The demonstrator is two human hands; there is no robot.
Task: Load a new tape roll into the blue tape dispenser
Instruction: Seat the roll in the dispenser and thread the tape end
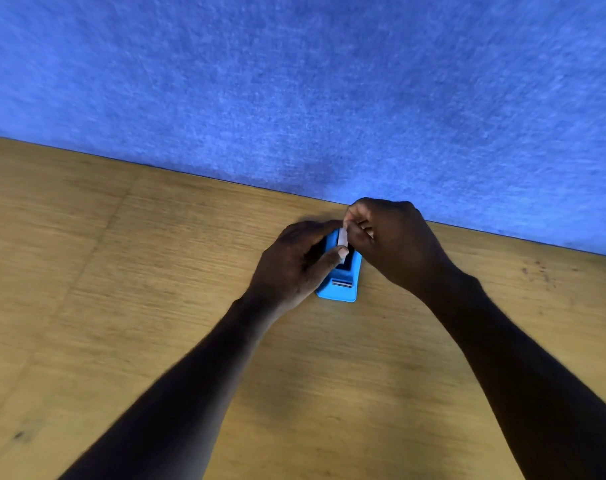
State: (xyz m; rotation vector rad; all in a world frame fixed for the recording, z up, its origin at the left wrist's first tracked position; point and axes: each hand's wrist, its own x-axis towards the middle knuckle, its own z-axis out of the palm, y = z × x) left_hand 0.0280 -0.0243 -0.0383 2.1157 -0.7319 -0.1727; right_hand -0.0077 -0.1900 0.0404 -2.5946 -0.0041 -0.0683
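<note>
Hands (296, 259) (386, 237) pinch tape (342, 239) over dispenser (339, 289).

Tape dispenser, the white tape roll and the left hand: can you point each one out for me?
Tape dispenser (339, 293): head view, on its blue near end, below the cutter.
Tape roll (342, 238): head view, on its white edge between the hands.
Left hand (287, 265): head view, on its back.

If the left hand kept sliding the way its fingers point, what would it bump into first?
The left hand points right, across the blue tape dispenser, and its thumb already rests by the white tape roll. Going on, it would probably meet that roll first, then the right hand pinching it. Depth is hard to judge here.
</note>
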